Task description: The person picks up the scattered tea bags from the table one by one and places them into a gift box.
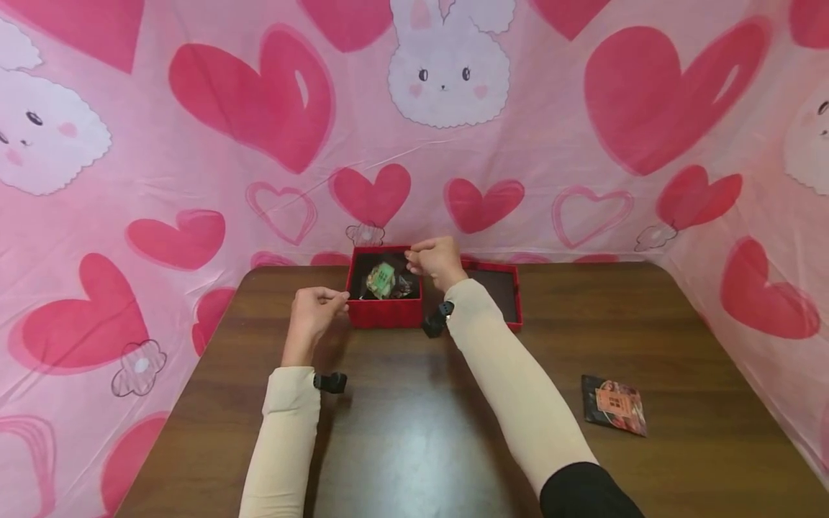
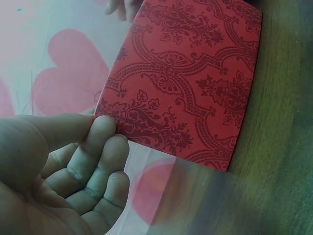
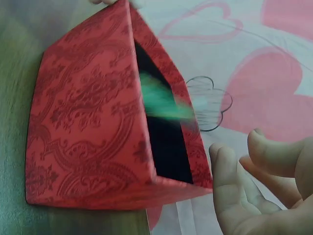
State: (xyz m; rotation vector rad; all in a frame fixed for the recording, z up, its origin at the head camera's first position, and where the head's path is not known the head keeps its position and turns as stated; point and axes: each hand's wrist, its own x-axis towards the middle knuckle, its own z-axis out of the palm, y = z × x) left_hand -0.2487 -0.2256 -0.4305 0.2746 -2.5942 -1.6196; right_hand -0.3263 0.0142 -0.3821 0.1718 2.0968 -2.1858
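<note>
A red box (image 1: pixel 385 315) with a dark damask pattern stands with its top uncovered at the back of the table. My left hand (image 1: pixel 314 314) pinches the box's front left corner near the rim, thumb against index finger. Over the right rim is my right hand (image 1: pixel 437 262); in the right wrist view its thumb and fingers stand apart, beside the box and holding nothing. A packet with a green label (image 1: pixel 383 280) shows inside the box and looks blurred in the right wrist view. Beside it in the box is a dark, shiny packet (image 1: pixel 404 286).
A shallow red tray-like lid (image 1: pixel 518 302) with a dark inside lies right of the box, partly behind my right arm. A dark packet with an orange label (image 1: pixel 615 404) lies on the right of the wooden table (image 1: pixel 401 446). A pink heart-patterned cloth (image 1: pixel 544 129) hangs behind.
</note>
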